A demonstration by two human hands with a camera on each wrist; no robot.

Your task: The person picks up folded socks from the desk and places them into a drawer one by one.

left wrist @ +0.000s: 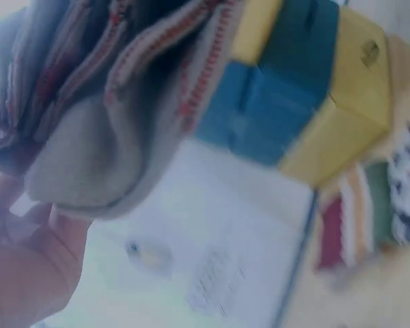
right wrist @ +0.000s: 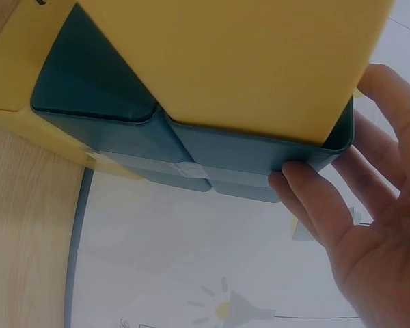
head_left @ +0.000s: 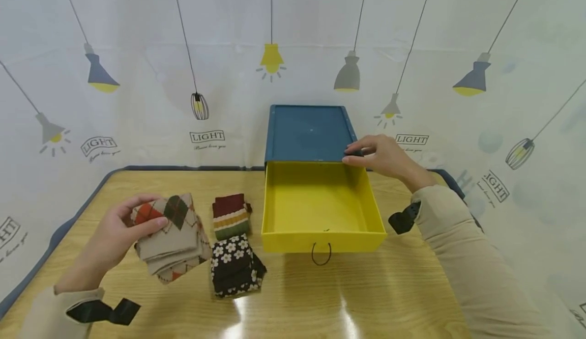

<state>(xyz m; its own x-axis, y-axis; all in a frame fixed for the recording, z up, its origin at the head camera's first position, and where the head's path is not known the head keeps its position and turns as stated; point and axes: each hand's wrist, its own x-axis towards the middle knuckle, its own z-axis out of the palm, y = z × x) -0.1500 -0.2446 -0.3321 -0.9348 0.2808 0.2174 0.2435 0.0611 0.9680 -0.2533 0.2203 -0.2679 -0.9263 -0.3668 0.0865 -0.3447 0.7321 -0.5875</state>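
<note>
My left hand (head_left: 112,234) holds a folded pair of beige argyle socks (head_left: 176,239), thumb on top, over the left of the table. Its folded layers fill the upper left of the left wrist view. My right hand (head_left: 382,158) grips the front right corner of a blue drawer box (head_left: 311,133); the right wrist view shows the thumb on one face and fingers round the side. The box's yellow drawer (head_left: 322,242) is pulled out towards me, with a dark loop handle. Beside it lie folded striped socks (head_left: 231,217) and black flowered socks (head_left: 233,265).
The wooden table (head_left: 302,298) reaches back to a white curtain (head_left: 233,79) printed with hanging lamps. In the right wrist view, a second yellow part (right wrist: 20,68) shows lower on the box. Dark straps hang from both cuffs.
</note>
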